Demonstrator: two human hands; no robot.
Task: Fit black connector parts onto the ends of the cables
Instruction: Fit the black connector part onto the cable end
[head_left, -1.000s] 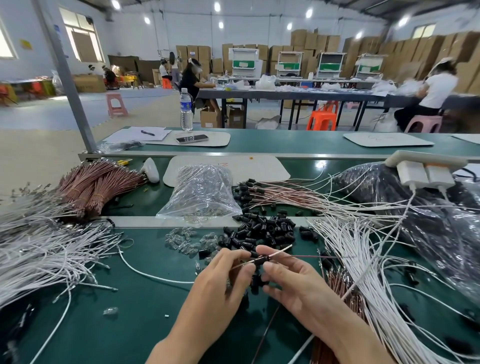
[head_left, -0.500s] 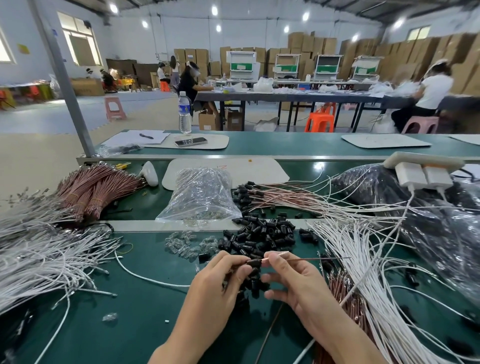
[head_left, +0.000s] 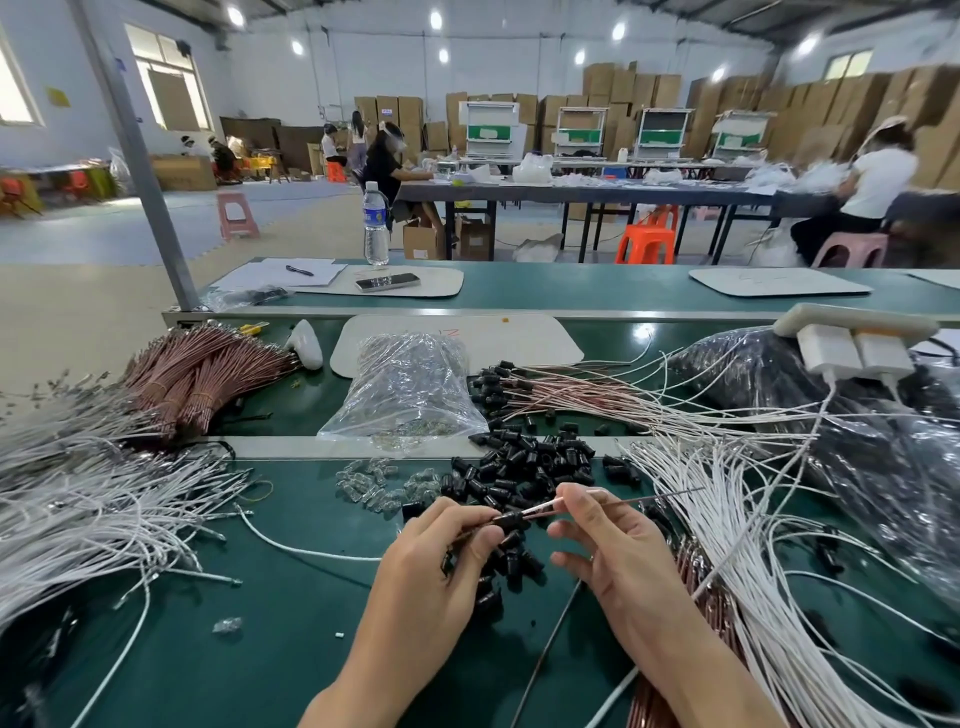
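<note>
Far left, a sprawl of white cables (head_left: 78, 499) covers the green bench (head_left: 291, 597), with copper-coloured bundles (head_left: 208, 374) behind. Moving in: a clear bag (head_left: 410, 389), a scatter of clear pieces (head_left: 374, 483), then the heap of black connector parts (head_left: 524, 462) just beyond the hands.

Now the action. The left hand (head_left: 436, 566) has a narrow grip, thumb and forefinger pinched on one black connector part (head_left: 508, 518), held above the bench at the near edge of the heap. Out of the part's right end comes the cable (head_left: 543, 508), and the right hand (head_left: 623, 556) pinches that cable just beside the part, fingertips tight, lower fingers loosely spread.

So the part lies to the left of the right hand's grip, and the two hands are near but not touching. Part and cable share one long axis: low at the left, rising gently to the right, with the cable's free length trailing over a second white spread (head_left: 727, 530). The part's mouth faces the right hand.

My read is that the push runs straight along that line, the right hand feeding leftward while the left braces. How deep the end sits I cannot tell, because the part's body hides it. Far right lies a dark plastic bag (head_left: 857, 415).
</note>
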